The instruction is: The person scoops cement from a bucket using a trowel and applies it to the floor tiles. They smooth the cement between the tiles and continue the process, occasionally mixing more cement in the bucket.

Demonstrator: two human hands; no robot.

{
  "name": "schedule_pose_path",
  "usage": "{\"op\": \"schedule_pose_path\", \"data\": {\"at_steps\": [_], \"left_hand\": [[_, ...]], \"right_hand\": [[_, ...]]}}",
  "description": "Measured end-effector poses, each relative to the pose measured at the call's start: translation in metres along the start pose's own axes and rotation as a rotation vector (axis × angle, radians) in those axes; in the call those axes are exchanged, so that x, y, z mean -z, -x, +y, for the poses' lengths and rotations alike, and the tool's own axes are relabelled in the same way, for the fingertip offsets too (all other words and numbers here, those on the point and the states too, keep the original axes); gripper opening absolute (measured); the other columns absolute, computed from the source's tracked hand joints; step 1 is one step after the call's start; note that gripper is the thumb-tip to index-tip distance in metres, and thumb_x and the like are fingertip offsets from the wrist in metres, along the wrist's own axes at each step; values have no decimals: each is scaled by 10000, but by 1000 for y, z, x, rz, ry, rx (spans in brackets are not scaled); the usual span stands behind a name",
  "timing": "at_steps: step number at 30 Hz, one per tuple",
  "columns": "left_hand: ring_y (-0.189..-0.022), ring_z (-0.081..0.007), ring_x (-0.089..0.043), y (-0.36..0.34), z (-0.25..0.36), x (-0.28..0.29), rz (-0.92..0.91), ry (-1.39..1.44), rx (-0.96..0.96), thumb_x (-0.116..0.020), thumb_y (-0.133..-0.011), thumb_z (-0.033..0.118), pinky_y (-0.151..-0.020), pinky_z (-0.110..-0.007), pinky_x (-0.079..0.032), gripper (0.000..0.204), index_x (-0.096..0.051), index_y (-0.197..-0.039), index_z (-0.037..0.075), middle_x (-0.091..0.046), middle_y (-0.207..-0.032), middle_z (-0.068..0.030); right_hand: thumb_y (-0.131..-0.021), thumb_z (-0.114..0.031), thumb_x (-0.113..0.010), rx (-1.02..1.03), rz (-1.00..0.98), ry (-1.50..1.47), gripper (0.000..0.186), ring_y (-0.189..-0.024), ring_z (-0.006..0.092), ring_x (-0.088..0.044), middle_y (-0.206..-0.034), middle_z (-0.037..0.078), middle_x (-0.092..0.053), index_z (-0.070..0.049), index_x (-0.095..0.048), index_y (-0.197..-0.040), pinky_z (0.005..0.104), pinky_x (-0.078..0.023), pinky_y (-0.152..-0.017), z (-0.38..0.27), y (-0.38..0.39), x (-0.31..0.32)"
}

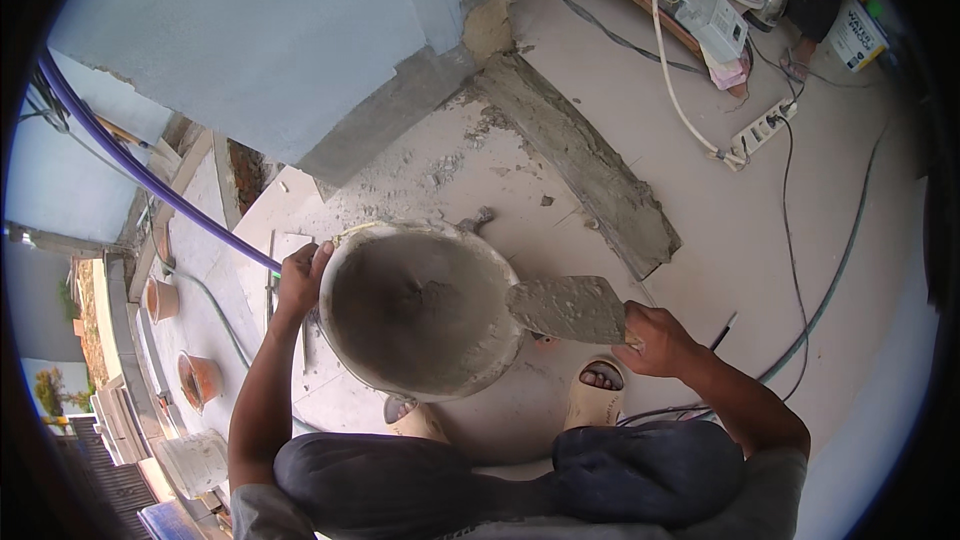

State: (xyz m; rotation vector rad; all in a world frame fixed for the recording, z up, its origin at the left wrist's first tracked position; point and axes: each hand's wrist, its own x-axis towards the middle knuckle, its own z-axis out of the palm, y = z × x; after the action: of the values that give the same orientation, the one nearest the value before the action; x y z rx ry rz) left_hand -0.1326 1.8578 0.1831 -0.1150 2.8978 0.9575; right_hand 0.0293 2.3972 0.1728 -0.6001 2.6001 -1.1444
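A round bucket [338, 360] stands tilted in front of my feet, its inner wall coated with wet grey mortar [410, 305]. At its left rim my left hand [301, 278] grips the edge, the thumb on top. My right hand [655, 340] is closed round the handle of a trowel [575, 309], whose broad blade is smeared with mortar. The blade's tip reaches the bucket's right rim. Beyond the bucket, a long mortar-covered strip [590, 175] runs across the tiles from the wall's corner, with crumbs of mortar scattered beside it.
A pale blue wall [260, 40] with a grey mortared base rises ahead. To the right lie a power strip [762, 133] and several cables; a person's foot [797, 58] is at the far right near a white tub [855, 35]. Small buckets [198, 382] and a purple hose [170, 195] are at the left.
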Motion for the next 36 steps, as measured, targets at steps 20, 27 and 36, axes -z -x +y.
{"op": "schedule_pose_path", "data": {"at_steps": [20,27,36], "left_hand": [[-682,-119,-555,1,-31,-6,-59,208,95,-474,-1009,475,-644,-294,-461,538,-657,-920,-24,-648,-773,-56],[-847,-229,-660,16,-24,39,-89,58,231,-516,-983,489,-758,-329,-515,580,-610,-1144,-61,-684,-904,-164],[-1022,-238,-608,136,40,97,152,56,172,-571,-968,435,-926,-356,-461,570,-528,-1279,-41,-592,-1199,-168]], "right_hand": [[-984,-267,-518,-816,3,-668,254,-502,112,-516,-671,70,-571,-16,-548,-1012,286,-441,-477,28,43,47],[-943,-253,-571,-911,169,294,368,-955,451,-628,-981,296,-644,34,-481,-1156,494,-499,-850,58,2,84],[-953,-251,-570,-745,142,355,375,-939,444,-631,-1028,284,-636,35,-464,-1171,501,-502,-833,55,-70,56]]}}
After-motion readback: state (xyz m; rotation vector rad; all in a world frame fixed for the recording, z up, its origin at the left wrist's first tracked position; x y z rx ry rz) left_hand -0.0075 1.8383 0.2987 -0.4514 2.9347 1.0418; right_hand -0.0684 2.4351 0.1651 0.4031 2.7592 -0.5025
